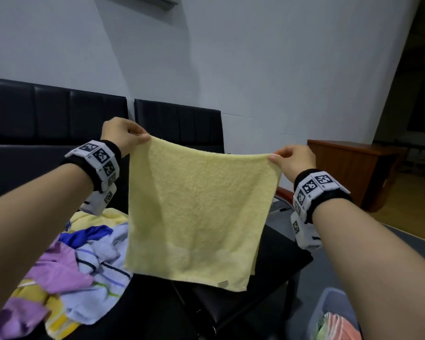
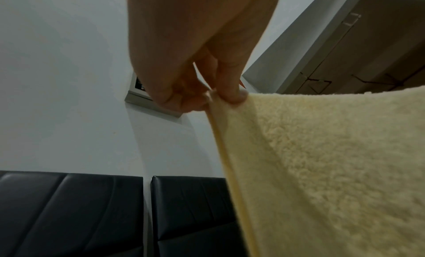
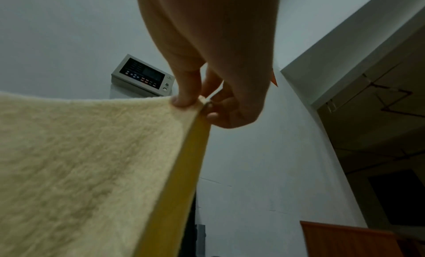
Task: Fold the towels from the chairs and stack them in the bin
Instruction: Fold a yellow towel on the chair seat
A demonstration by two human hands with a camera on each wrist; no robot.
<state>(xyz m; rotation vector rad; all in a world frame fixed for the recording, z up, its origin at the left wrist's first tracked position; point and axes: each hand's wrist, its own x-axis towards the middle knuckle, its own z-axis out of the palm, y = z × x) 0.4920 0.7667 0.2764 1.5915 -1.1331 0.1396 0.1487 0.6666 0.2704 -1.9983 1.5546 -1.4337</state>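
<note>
two hands hold a pale yellow terry towel taut: left hand and right hand each pinch an upper corner above black padded chairs.

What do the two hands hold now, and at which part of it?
Both hold the yellow towel: the left hand pinches its upper left corner, the right hand its upper right corner. It hangs spread between them.

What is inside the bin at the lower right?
In the bin, one folded pink striped towel shows with a greenish edge beside it. The right forearm and the frame edge hide the rest.
</note>
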